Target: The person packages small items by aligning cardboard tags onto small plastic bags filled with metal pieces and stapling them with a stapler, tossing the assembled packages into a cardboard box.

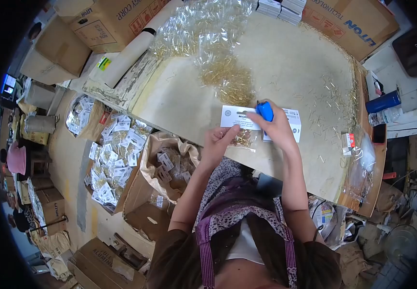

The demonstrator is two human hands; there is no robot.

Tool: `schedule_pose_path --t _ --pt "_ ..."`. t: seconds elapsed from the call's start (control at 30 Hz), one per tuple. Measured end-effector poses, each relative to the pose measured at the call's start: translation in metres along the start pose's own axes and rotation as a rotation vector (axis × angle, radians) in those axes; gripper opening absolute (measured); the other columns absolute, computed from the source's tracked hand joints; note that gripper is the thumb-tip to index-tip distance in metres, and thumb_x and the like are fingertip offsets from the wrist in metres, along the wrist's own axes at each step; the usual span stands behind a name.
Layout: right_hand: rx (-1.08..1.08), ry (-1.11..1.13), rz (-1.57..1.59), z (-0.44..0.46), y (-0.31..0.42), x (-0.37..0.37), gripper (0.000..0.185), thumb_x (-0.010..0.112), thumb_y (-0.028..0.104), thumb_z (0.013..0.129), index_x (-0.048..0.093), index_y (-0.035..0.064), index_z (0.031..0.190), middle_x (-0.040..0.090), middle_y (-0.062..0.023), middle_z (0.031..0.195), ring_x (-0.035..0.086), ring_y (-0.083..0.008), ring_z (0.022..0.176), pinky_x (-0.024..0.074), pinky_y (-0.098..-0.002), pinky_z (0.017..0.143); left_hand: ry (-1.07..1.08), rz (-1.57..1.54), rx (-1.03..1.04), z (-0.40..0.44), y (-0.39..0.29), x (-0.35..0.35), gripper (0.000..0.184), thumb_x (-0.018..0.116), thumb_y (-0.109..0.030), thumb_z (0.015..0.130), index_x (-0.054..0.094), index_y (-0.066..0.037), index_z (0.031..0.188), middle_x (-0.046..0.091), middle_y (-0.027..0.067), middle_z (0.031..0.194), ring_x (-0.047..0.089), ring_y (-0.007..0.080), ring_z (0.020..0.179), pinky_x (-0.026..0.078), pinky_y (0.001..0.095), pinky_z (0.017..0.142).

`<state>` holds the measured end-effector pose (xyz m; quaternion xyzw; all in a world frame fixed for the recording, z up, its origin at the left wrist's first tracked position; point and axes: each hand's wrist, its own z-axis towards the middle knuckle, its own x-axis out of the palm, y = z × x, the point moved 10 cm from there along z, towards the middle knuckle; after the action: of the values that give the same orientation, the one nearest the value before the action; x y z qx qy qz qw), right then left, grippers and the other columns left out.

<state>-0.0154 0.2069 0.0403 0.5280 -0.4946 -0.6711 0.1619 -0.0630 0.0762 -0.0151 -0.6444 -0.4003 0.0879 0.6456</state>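
Note:
My left hand (219, 143) is closed on the lower left of a white header card (229, 115), pinching it with the top of a small clear bag of gold-coloured pins (242, 139). In my right hand (277, 126) is a small blue stapler (265, 111), close to the card's upper right; fingers cover part of it. The thumb of that hand reaches over the card. More white printed cards (294, 120) lie on the table just right of and under my right hand. Beyond the card, a heap of loose gold pins (237, 91) joins a pile of filled clear bags (203, 29).
The pale worktable (309, 72) has scattered pins along its right side. A box of finished carded packs (117, 164) and a paper-lined carton (170, 168) stand left, below table level. Cartons (353, 24) line the back. A blue bottle (383, 101) is at right.

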Motion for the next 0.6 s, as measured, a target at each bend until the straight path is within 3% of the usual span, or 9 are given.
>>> schedule_pose_path --t 0.07,0.17,0.2,0.37,0.47,0.53,0.6 --pt "-0.054 -0.337 0.250 -0.005 0.004 -0.029 0.031 0.060 0.034 0.084 0.058 0.0034 0.087 0.055 -0.0021 0.070 0.050 -0.0083 0.065 0.0404 -0.0233 0.059 -0.068 0.064 0.097 -0.004 -0.011 -0.003 0.020 0.060 -0.014 0.086 0.065 0.004 0.094 0.062 -0.0003 0.081 0.052 0.0036 0.069 0.041 0.0182 0.063" --pt "-0.016 -0.447 0.394 0.000 -0.015 -0.036 0.035 0.057 0.035 0.086 0.054 0.0010 0.079 0.053 -0.0022 0.064 0.048 -0.0079 0.062 0.0381 -0.0242 0.054 -0.091 0.155 0.129 -0.007 -0.006 -0.004 0.020 0.060 -0.013 0.085 0.065 0.005 0.093 0.061 -0.0017 0.079 0.051 0.0029 0.069 0.040 0.0175 0.062" --pt "-0.009 -0.409 0.417 -0.001 -0.010 -0.031 0.039 0.052 0.039 0.089 0.053 0.0021 0.076 0.053 -0.0012 0.064 0.047 -0.0069 0.059 0.0375 -0.0235 0.053 -0.087 0.154 0.128 -0.009 -0.004 -0.001 0.020 0.060 -0.013 0.085 0.065 0.005 0.093 0.061 -0.0017 0.079 0.051 0.0029 0.069 0.040 0.0175 0.062" --pt "-0.003 -0.451 0.527 -0.006 -0.009 -0.028 0.045 0.050 0.046 0.088 0.053 0.0033 0.075 0.054 -0.0020 0.062 0.048 -0.0076 0.056 0.0380 -0.0238 0.051 -0.153 0.252 0.157 -0.014 -0.008 -0.003 0.022 0.057 -0.013 0.088 0.063 0.005 0.099 0.061 -0.0026 0.079 0.049 0.0027 0.071 0.042 0.0180 0.064" --pt "-0.027 -0.469 0.457 -0.007 -0.009 -0.031 0.046 0.050 0.047 0.087 0.054 0.0026 0.076 0.053 -0.0017 0.060 0.046 -0.0078 0.055 0.0369 -0.0239 0.050 -0.170 0.249 0.259 -0.017 -0.014 0.001 0.022 0.056 -0.012 0.088 0.062 0.006 0.100 0.061 -0.0023 0.079 0.048 0.0022 0.070 0.041 0.0174 0.063" --pt "-0.108 -0.530 0.148 -0.011 0.003 -0.038 0.047 0.051 0.047 0.087 0.053 0.0019 0.075 0.050 -0.0006 0.058 0.043 -0.0080 0.055 0.0350 -0.0245 0.049 -0.142 0.302 0.259 -0.018 -0.009 0.003 0.022 0.056 -0.012 0.088 0.062 0.006 0.100 0.061 -0.0025 0.078 0.048 0.0021 0.070 0.041 0.0174 0.062" --pt "-0.054 -0.473 0.242 -0.009 -0.003 -0.029 0.047 0.049 0.048 0.087 0.054 0.0025 0.075 0.051 -0.0011 0.060 0.045 -0.0081 0.056 0.0356 -0.0235 0.051 -0.114 0.357 0.259 -0.018 -0.008 0.008 0.021 0.057 -0.011 0.088 0.062 0.005 0.100 0.061 -0.0028 0.077 0.048 0.0019 0.070 0.041 0.0173 0.062"
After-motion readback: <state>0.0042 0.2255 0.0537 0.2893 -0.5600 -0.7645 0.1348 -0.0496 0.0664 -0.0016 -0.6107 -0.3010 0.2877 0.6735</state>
